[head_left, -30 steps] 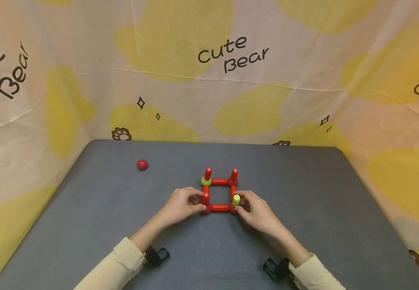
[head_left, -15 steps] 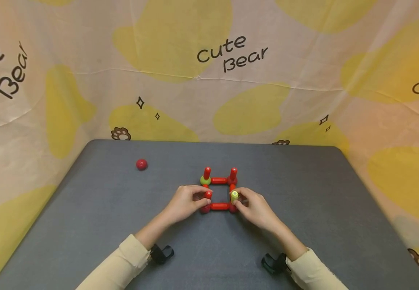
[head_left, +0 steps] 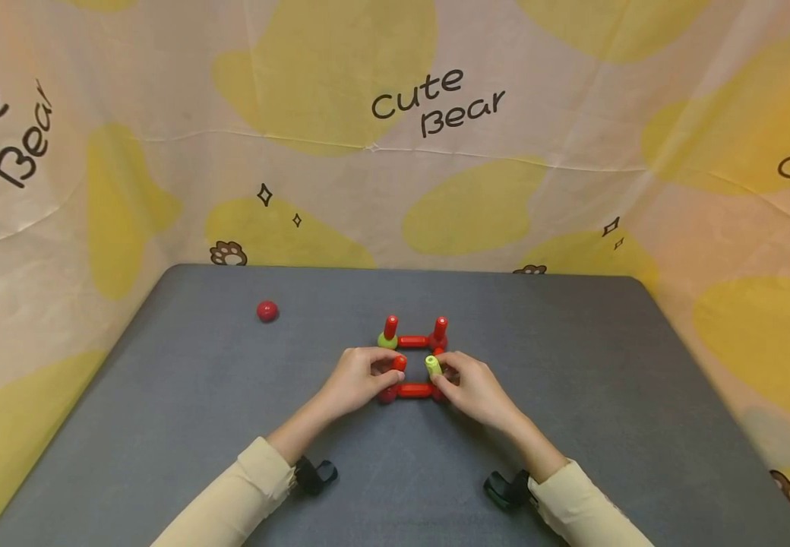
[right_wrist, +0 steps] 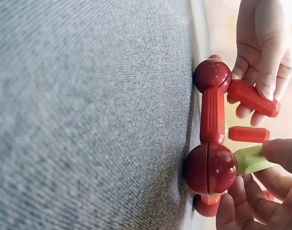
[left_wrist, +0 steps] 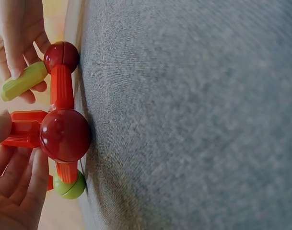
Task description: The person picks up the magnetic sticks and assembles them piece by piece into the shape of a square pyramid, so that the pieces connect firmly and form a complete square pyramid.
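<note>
A square frame of red rods and balls stands on the table, its near red rod (head_left: 414,390) joining two dark red balls. My left hand (head_left: 361,377) pinches the red rod (right_wrist: 253,98) that rises from the near left ball (left_wrist: 65,135). My right hand (head_left: 475,386) pinches the yellow-green rod (left_wrist: 25,81) on the near right ball (right_wrist: 210,168). Both held rods lean inward, towards each other, and touch their balls. At the far corners, two red rods stand up, one on a green ball (head_left: 387,341), the other on a red ball (head_left: 439,342).
A loose red ball (head_left: 267,311) lies on the grey table (head_left: 183,395) at the far left. Printed cloth (head_left: 340,175) hangs behind the table and along both sides. Black straps (head_left: 316,475) sit at both wrists.
Both hands have shifted inward and slightly away from me. The near red rod and the yellow-green rod went from upright to leaning towards each other. The loose ball stays put.
</note>
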Demonstrator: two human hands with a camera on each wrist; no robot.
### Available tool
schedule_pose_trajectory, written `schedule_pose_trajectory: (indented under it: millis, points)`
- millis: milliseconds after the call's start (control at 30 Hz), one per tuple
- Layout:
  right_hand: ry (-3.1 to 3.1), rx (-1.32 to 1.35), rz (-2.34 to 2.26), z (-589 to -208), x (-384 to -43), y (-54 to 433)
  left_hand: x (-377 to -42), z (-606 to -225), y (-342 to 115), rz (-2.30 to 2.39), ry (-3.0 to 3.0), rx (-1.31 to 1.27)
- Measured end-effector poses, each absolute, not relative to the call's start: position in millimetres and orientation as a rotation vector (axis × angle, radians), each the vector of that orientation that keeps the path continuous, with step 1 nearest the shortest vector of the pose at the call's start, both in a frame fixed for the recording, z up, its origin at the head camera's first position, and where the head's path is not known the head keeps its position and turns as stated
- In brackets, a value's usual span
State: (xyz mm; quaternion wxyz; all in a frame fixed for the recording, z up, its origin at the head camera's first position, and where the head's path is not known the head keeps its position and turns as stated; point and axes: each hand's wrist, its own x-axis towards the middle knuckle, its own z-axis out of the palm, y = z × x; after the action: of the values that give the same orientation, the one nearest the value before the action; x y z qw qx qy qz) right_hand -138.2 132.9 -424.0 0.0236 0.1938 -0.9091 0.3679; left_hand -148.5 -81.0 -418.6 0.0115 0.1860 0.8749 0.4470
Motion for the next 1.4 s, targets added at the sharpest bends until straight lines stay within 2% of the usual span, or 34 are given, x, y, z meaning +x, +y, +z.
schedule_pose_trajectory:
  millis: [867, 1400]
  points:
    - [-2.856, 0.624, 1.105, -426, -145, 129, -156, -421, -74, 1.311, 2.775, 0.586]
    - [-2.79, 0.454, 1.191, -426, -151, 142, -165, -418, -93, 1.444, 2.743, 0.536]
